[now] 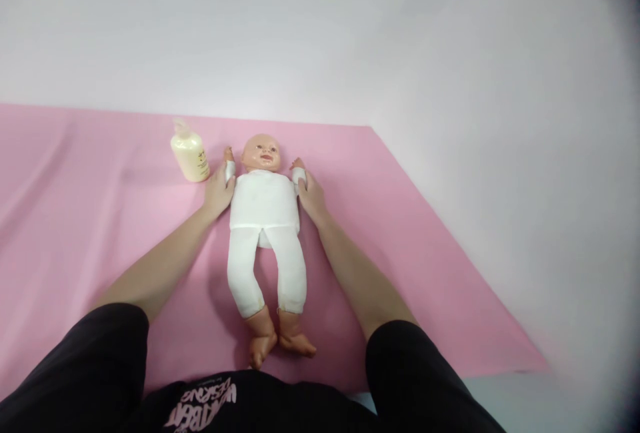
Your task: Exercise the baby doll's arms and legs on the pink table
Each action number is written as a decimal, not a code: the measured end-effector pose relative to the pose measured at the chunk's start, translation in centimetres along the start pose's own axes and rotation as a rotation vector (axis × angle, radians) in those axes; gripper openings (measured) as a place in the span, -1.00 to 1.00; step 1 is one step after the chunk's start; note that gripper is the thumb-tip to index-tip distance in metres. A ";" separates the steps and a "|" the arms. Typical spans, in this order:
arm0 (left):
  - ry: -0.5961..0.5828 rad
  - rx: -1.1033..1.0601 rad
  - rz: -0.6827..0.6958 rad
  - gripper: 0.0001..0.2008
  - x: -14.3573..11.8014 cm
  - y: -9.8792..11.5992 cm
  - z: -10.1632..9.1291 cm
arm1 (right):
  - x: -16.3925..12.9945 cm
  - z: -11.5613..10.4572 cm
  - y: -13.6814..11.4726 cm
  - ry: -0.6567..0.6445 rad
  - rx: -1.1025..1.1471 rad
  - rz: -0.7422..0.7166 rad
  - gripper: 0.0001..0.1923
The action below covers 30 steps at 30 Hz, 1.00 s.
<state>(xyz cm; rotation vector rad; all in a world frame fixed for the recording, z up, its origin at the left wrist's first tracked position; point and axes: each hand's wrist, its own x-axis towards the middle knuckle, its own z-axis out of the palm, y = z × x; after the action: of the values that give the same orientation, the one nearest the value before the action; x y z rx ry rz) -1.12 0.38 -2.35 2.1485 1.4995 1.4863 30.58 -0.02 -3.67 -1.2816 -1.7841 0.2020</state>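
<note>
A baby doll with a white cloth body lies on its back, head away from me and bare feet towards me. Both its arms are raised beside its head. My left hand is wrapped round the doll's arm on the left, thumb on the near side. On the other side, my right hand grips the doll's other arm in the same way. The doll's small hands stick out above my fingers, which partly hide its sleeves.
A pump bottle of pale yellow liquid stands just beyond my left hand. Beneath everything is a pink sheet, its right edge slanting towards me. A white wall rises behind it.
</note>
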 end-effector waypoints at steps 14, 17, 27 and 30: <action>0.115 -0.118 -0.073 -0.28 -0.1 2.9 -1.2 | -0.2 -0.5 -1.9 0.217 0.205 0.104 -0.21; 0.110 -0.134 -0.056 -0.45 -0.4 3.6 -1.4 | -0.2 -0.9 -2.8 0.249 0.244 0.052 -0.19; -0.178 -0.108 0.231 -0.74 -0.8 6.4 -2.9 | -0.8 -2.0 -4.5 0.051 0.178 -0.355 -0.41; -0.210 -0.098 0.329 -0.77 -0.8 6.5 -3.3 | -0.9 -2.0 -4.8 0.048 0.170 -0.429 -0.42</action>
<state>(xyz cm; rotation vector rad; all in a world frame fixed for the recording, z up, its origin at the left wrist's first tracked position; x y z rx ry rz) 0.56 -4.75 2.60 2.4885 1.0233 1.3335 28.86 -3.61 -0.24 -0.7564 -1.9087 0.0778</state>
